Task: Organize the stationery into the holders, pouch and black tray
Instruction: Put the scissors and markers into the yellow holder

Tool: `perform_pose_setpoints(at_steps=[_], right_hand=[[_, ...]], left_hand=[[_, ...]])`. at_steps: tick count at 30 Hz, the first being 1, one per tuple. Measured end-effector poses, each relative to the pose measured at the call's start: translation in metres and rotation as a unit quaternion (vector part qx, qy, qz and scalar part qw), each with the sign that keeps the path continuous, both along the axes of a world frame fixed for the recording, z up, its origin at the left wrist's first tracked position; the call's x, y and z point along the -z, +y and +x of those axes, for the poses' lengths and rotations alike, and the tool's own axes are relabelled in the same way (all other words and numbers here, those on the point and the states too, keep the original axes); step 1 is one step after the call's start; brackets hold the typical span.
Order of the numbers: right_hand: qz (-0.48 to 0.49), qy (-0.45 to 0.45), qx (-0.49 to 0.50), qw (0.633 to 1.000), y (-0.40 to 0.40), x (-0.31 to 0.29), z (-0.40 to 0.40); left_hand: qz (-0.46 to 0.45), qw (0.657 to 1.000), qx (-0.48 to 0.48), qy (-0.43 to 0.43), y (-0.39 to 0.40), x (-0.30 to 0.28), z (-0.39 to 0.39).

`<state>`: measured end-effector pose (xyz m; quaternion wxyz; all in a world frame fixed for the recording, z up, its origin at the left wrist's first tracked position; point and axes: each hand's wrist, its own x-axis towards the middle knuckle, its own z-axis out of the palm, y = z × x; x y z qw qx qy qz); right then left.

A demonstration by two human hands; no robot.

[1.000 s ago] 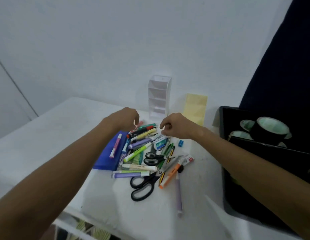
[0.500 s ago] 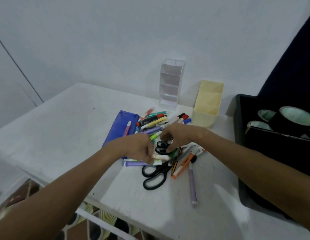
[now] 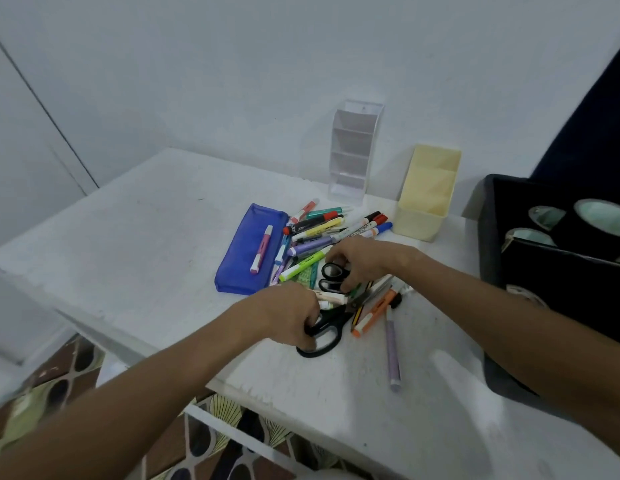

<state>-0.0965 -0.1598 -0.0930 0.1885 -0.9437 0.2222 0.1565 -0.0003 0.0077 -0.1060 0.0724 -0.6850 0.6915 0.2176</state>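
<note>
Black-handled large scissors (image 3: 320, 332) and small scissors (image 3: 331, 278) are being gripped by the left hand (image 3: 288, 315) and right hand (image 3: 359, 259), while the marker pile (image 3: 322, 233) is lying unsorted on the white tabletop (image 3: 146, 237), leaving both holders and the blue pouch (image 3: 248, 251) apparently unfilled.

Black print runs along the white marker barrel (image 3: 353, 231) in the pile, but it stays too blurred to read.
</note>
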Motion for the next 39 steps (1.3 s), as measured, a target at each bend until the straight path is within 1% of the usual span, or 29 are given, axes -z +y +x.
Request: perform_pose_setpoints(at_steps=[3, 6, 10, 13, 14, 16, 18, 21, 26, 30, 34, 39], right_hand=[[0.013, -0.024, 0.024, 0.999, 0.004, -0.001, -0.002], [0.008, -0.051, 0.037, 0.998, 0.005, -0.004, -0.007], [-0.013, -0.119, 0.053, 0.991, 0.002, -0.015, -0.015], [-0.031, -0.200, 0.091, 0.975, -0.007, -0.024, -0.021], [-0.043, -0.228, 0.107, 0.967, -0.011, -0.026, -0.024], [-0.070, -0.276, 0.129, 0.950, -0.018, -0.034, -0.028], [-0.090, -0.314, 0.152, 0.933, -0.025, -0.046, -0.033], [-0.111, -0.366, 0.198, 0.902, -0.035, -0.064, -0.042], [-0.128, -0.440, 0.298, 0.837, -0.054, -0.092, -0.060], [-0.128, -0.485, 0.350, 0.791, -0.073, -0.111, -0.078], [-0.148, -0.511, 0.365, 0.764, -0.089, -0.124, -0.090], [-0.148, -0.533, 0.383, 0.740, -0.113, -0.129, -0.089]], left_hand=[[0.000, 1.000, -0.004, 0.025, -0.001, -0.002, 0.005], [-0.025, 0.998, -0.019, 0.052, -0.003, -0.011, 0.008], [-0.039, 0.996, -0.063, 0.054, -0.014, -0.036, 0.016], [-0.056, 0.993, -0.084, 0.064, -0.023, -0.057, 0.025], [-0.070, 0.989, -0.100, 0.080, -0.026, -0.062, 0.028], [-0.099, 0.975, -0.140, 0.139, -0.032, -0.074, 0.033], [-0.128, 0.964, -0.152, 0.175, -0.039, -0.086, 0.037], [-0.172, 0.962, -0.137, 0.161, -0.051, -0.104, 0.043], [-0.249, 0.955, -0.110, 0.118, -0.077, -0.148, 0.044], [-0.328, 0.940, -0.082, 0.047, -0.108, -0.180, 0.037], [-0.367, 0.929, -0.049, 0.013, -0.139, -0.202, 0.025], [-0.374, 0.927, -0.008, -0.039, -0.183, -0.214, 0.008]])
